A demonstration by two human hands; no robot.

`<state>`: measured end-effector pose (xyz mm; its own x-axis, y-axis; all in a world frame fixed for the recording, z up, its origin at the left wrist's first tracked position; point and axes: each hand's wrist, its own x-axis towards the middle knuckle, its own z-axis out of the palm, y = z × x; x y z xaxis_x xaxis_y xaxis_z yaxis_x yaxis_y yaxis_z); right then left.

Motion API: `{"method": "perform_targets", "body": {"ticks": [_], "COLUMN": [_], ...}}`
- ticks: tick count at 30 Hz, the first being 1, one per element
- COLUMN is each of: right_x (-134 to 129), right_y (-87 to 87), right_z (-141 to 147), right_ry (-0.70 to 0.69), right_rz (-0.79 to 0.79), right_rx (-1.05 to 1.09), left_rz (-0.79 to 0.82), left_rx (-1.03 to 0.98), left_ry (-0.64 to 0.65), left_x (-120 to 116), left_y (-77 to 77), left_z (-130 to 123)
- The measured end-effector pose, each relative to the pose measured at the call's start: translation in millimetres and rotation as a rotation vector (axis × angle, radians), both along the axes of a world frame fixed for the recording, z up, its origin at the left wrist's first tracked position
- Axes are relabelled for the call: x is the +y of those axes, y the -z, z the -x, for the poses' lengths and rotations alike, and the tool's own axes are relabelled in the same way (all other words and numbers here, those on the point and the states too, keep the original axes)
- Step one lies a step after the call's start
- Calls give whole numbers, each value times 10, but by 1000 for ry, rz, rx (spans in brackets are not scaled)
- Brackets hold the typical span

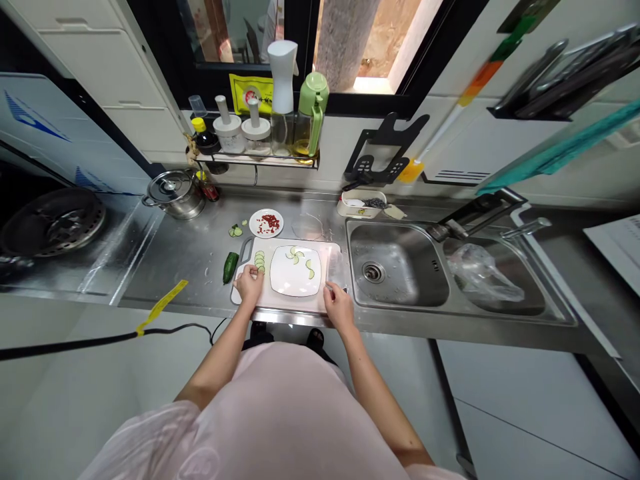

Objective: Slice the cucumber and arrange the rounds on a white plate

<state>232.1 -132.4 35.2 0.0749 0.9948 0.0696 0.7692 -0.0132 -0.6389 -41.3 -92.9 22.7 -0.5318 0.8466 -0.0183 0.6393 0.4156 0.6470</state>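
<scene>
- Left hand (249, 285): fingertips at the front of the cucumber row (259, 257), near the cutting board's (295, 304) left edge.
- Right hand (339, 307): at the board's right edge, fingers curled.
- Square plate (290, 281): mid-board, slices (310, 269) toward its back and right edges.
- Cucumber piece (230, 267): on the counter (185, 260), beyond the board's left edge.
- Round plate (253, 225): by the board's back edge, bearing red pieces (269, 223).

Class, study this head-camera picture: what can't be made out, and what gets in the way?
In the head view:
Left hand: whether it grips any of the overlapping, pale-green round cucumber slices; too small.
Right hand: what it grips, if anything; too small.
Shiny round steel pot: contents, hidden by its lid.
White flat sheet: right side, cut off by right edge.
Yellow rectangular packet: finer lettering, too small.
</scene>
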Motion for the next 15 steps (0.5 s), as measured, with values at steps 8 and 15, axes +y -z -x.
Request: {"method": "perform_targets", "body": {"ticks": [8,15], "right_x": [102,203], "right_y": [-274,-639], "right_z": [120,346], "right_ry": [27,5], "right_rz": [-31,-93], "right_rx": [81,270], "left_rz": [-252,-331], "left_rx": [-672,-810], "left_ry": [87,218], "left_x": [80,39], "left_y": [-245,-873], "left_z": [-153,-335]}}
